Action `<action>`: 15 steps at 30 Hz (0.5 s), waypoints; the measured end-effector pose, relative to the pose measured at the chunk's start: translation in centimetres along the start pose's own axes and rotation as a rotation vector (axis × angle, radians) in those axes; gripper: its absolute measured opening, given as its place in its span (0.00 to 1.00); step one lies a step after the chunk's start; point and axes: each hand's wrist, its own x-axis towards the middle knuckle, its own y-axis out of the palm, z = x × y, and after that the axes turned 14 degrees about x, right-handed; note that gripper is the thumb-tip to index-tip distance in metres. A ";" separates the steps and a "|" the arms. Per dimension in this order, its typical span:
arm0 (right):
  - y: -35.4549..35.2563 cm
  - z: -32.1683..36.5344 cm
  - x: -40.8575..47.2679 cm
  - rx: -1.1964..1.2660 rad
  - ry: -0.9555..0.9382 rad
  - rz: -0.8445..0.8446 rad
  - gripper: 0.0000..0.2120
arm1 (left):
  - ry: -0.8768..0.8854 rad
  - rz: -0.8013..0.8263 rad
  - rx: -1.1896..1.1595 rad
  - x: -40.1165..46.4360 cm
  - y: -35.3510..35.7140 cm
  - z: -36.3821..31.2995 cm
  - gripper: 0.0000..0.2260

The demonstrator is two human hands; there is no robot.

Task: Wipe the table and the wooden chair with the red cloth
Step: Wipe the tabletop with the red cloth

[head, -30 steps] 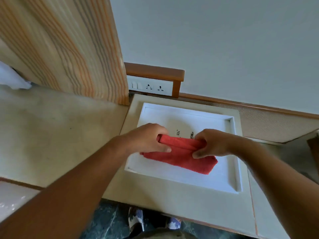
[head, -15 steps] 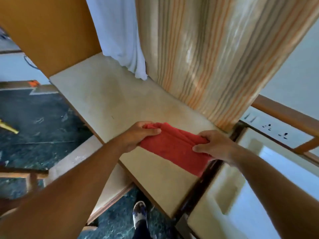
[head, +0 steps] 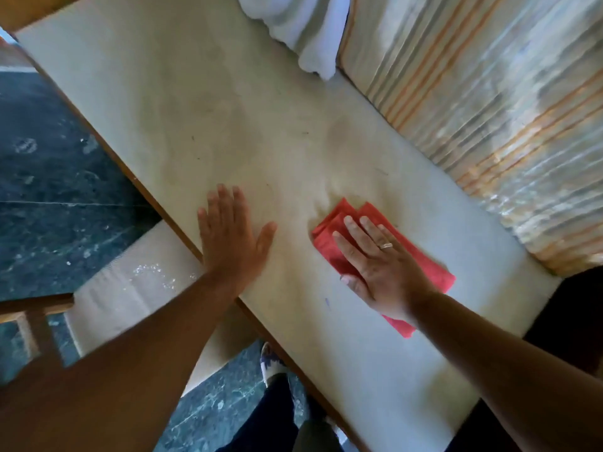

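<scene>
A folded red cloth (head: 421, 256) lies flat on the pale beige table (head: 202, 102). My right hand (head: 378, 269) presses down on it with fingers spread, palm covering most of its near half. Left of it, my left hand (head: 231, 236) rests flat and bare on the tabletop near the wooden front edge, fingers apart, holding nothing. The wooden chair (head: 36, 318) shows at the lower left: a brown wooden frame and a pale cushioned seat (head: 130, 288) tucked partly under the table's edge.
A striped curtain (head: 489, 102) hangs along the table's far right side, and a white curtain (head: 303, 31) drapes onto its far end. Dark green marble floor (head: 49, 190) lies to the left. My foot in a sandal (head: 272, 367) stands below the table edge.
Both hands held the cloth up by its ends before. The cloth is now laid flat on the table under my right palm, and my left hand has let go and moved left.
</scene>
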 end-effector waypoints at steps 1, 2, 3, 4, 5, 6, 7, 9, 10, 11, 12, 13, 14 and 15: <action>0.3 -0.1 1.1 0.012 0.030 -0.002 0.31 | -0.010 -0.010 0.008 0.2 0.3 -0.2 0.38; 0.4 -0.1 2.1 0.032 0.075 -0.015 0.31 | -0.018 -0.021 0.019 0.4 0.4 -0.4 0.38; 0.6 0.3 2.9 0.044 0.117 -0.046 0.30 | -0.021 -0.028 0.025 0.6 0.4 -0.4 0.38; 0.8 0.8 3.3 0.049 0.152 -0.081 0.30 | -0.023 -0.031 0.030 0.7 0.4 -0.3 0.38; 1.1 1.3 3.4 0.048 0.164 -0.114 0.30 | -0.023 -0.034 0.039 0.8 0.5 -0.2 0.37; 1.5 1.9 3.1 0.045 0.144 -0.126 0.30 | -0.022 -0.037 0.049 0.9 0.7 -0.1 0.37; 1.7 2.1 2.2 0.046 0.095 -0.115 0.30 | -0.020 -0.036 0.056 0.8 0.8 -0.1 0.37; 1.7 0.5 0.1 0.061 -0.029 -0.036 0.29 | -0.014 -0.030 0.055 0.8 0.6 -0.2 0.37; 1.1 -1.0 -0.5 0.073 -0.049 -0.009 0.28 | -0.012 -0.023 0.054 0.9 0.5 -0.3 0.36; 0.5 -2.8 -0.4 0.080 -0.041 -0.011 0.28 | -0.011 -0.014 0.058 1.0 0.4 -0.3 0.36; 0.0 -4.5 0.4 0.084 0.000 -0.044 0.28 | -0.012 -0.005 0.066 1.0 0.3 -0.2 0.36; -0.7 -5.7 2.0 0.087 0.081 -0.094 0.28 | -0.011 -0.002 0.071 1.0 0.2 -0.2 0.36; -1.4 -6.3 4.2 0.084 0.188 -0.151 0.28 | -0.011 -0.001 0.072 1.0 0.1 -0.2 0.36; -2.0 -6.1 6.7 0.078 0.292 -0.196 0.29 | -0.013 -0.004 0.075 1.0 -0.1 -0.2 0.36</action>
